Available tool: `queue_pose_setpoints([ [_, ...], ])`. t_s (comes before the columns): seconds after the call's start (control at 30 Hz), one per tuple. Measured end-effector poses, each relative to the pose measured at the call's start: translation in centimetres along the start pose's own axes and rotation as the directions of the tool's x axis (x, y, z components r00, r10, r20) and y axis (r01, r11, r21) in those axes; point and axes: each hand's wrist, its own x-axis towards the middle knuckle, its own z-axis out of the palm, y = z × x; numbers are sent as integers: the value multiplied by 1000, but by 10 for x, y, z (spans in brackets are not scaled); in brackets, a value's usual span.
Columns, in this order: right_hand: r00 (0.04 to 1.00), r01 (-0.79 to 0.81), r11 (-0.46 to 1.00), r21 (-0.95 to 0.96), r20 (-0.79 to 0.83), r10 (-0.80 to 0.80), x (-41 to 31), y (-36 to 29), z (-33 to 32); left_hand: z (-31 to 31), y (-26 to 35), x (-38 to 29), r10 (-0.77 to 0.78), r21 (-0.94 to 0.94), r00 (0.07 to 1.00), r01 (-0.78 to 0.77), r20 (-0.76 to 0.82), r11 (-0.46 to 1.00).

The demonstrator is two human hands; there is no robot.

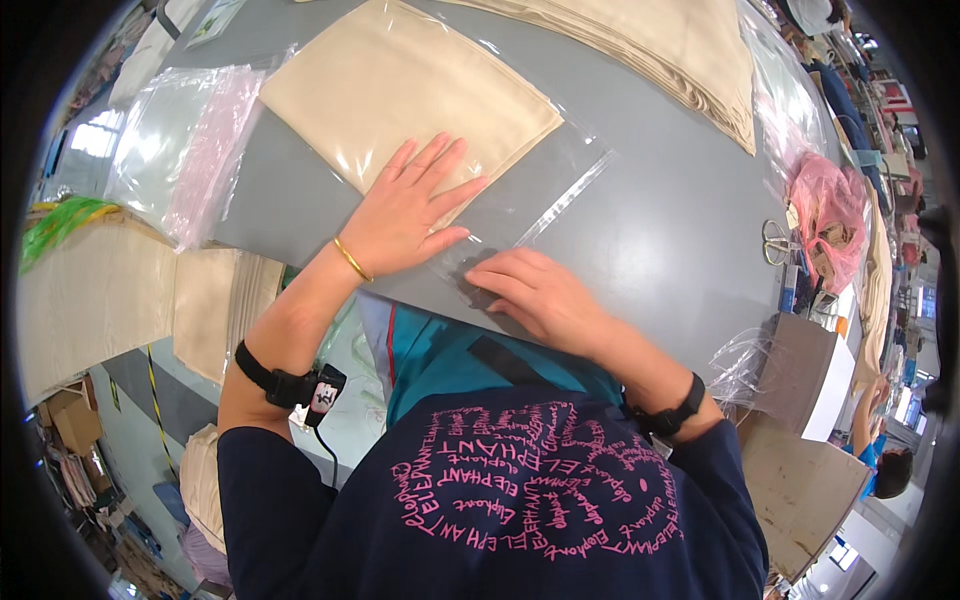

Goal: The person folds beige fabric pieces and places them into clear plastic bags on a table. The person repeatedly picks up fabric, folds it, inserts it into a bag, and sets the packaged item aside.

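A folded beige cloth (420, 82) lies inside a clear plastic bag (566, 169) on the grey table. My left hand (409, 202) rests flat on the bag over the cloth's near corner, fingers spread and holding nothing. At the bag's near end, by the table's front edge, my right hand (540, 296) has its fingers bent on the plastic at the corner of the open-looking flap with a pale strip. Whether the right fingertips pinch the film is hard to tell.
A stack of clear bags (184, 150) lies at the left, and folded beige cloths (645, 45) are piled at the far side. Scissors (776, 242) and a pink plastic bag (825, 214) lie at the right. A co-worker (881, 450) is at the far right.
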Motion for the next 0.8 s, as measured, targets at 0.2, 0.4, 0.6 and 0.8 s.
queue_pose_setpoints([
  [0.2,977,-146,987,60,166,135,4,3,2,0,-2,-4,-16,-21,1000,17,26,1000],
  [0.4,996,54,987,-151,73,-43,18,3,10,0,-2,-4,-12,-20,1000,12,13,1000],
  [0.6,987,99,920,-379,153,-43,-26,19,4,-6,0,-4,-13,-27,999,14,32,1000],
  [0.8,429,-481,270,-834,45,902,-219,-26,-191,-18,-7,-14,120,-84,984,-110,135,990],
])
